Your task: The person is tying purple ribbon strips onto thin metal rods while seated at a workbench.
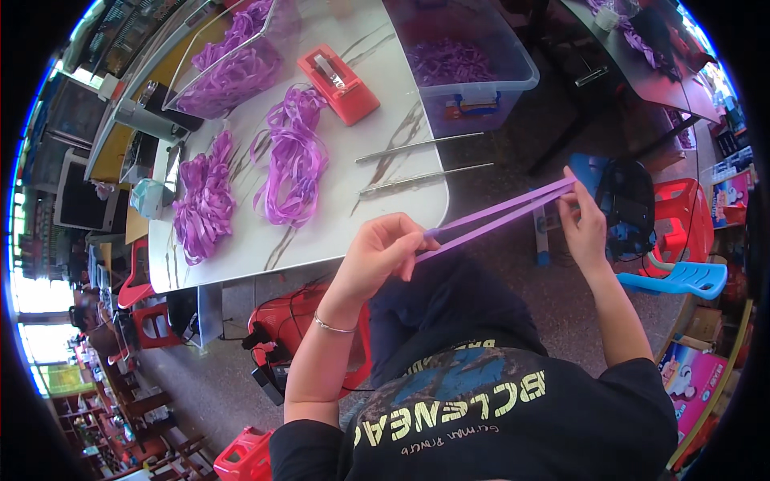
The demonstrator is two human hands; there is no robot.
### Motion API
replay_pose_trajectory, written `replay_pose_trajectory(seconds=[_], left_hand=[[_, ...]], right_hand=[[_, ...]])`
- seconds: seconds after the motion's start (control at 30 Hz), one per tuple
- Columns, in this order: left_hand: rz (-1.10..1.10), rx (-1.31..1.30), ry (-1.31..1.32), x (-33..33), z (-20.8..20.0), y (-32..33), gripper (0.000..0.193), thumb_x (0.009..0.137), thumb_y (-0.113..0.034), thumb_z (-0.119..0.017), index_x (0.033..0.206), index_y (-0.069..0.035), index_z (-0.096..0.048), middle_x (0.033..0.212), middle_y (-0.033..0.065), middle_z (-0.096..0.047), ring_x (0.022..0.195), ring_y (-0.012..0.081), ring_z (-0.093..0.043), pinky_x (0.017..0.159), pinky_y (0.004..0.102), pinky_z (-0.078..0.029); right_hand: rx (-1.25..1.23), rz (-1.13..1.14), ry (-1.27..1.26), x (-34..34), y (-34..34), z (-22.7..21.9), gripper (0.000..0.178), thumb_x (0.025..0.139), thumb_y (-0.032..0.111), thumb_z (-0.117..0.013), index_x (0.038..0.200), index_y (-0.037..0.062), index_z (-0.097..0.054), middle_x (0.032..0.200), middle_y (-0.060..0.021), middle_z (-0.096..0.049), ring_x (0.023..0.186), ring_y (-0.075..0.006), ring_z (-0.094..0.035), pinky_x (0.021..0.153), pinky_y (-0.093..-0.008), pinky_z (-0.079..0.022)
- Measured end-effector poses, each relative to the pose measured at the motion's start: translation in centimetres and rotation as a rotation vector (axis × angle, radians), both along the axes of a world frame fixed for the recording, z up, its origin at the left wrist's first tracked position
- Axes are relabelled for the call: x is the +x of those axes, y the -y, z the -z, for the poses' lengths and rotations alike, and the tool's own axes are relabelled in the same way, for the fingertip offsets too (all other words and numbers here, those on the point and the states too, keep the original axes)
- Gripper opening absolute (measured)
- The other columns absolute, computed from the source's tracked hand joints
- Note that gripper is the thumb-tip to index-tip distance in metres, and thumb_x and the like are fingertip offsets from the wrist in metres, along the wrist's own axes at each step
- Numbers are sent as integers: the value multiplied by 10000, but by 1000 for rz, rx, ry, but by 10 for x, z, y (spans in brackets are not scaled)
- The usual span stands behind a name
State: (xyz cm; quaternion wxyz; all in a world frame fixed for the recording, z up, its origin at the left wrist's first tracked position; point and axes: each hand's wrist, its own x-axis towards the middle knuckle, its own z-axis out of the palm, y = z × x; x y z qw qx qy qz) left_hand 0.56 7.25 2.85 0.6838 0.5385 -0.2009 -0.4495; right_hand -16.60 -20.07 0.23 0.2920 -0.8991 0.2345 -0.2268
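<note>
A loop of purple ribbon (505, 210) is stretched taut between my two hands, beyond the table's right corner. My left hand (391, 247) pinches its near end, where a darker bit of the ribbon shows at the fingertips. At the far end, my right hand (579, 210) has its fingers closed on the loop. On the marble-patterned table (345, 232) lie a loose purple ribbon bundle (295, 156) and a denser ribbon heap (204, 199). Two thin metal rods (425, 178) stick out past the table's right edge. Behind them sits a red tape dispenser (338, 84).
A clear bin (233, 76) of purple ribbon stands at the table's back left. Another clear plastic tub (473, 96) with ribbon is beyond the right edge. A red stool (682, 212) and a blue stool (682, 279) are at the right; a red chair (305, 321) is beneath the table.
</note>
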Motion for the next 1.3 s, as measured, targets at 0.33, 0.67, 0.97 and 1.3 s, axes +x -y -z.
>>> replay_pose_trajectory(seconds=[0.33, 0.67, 0.97, 1.3], left_hand=[[266, 16, 90, 8, -19, 30, 135, 852, -102, -538, 800, 21, -553, 841, 108, -606, 444, 40, -450, 446, 163, -370], [375, -8, 177, 17, -18, 50, 98, 846, -97, -558, 795, -14, -550, 834, 14, -496, 584, 44, -457, 506, 173, -357], [469, 59, 225, 28, -18, 68, 122, 870, -138, -550, 857, -17, -549, 865, -3, -505, 695, 44, -480, 574, 176, -383], [-23, 19, 641, 69, 2, 101, 179, 890, -151, -536, 978, 2, -569, 857, -4, -577, 833, 45, -511, 734, 192, -410]], right_hand=[[777, -291, -319, 35, -13, 10, 205, 896, 205, -503, 981, 54, -611, 876, -35, -624, 702, -71, -561, 623, -210, -440], [1256, -954, -288, 76, -28, -29, 212, 894, 214, -530, 903, 13, -597, 820, -52, -620, 783, -111, -586, 759, -244, -438], [1394, -818, -198, 68, -22, -20, 187, 875, 199, -563, 827, 22, -599, 774, -54, -625, 677, -96, -599, 676, -232, -473], [1104, -494, -151, 63, 22, 25, 150, 882, 160, -539, 822, 38, -604, 737, -24, -611, 678, -65, -571, 692, -207, -447]])
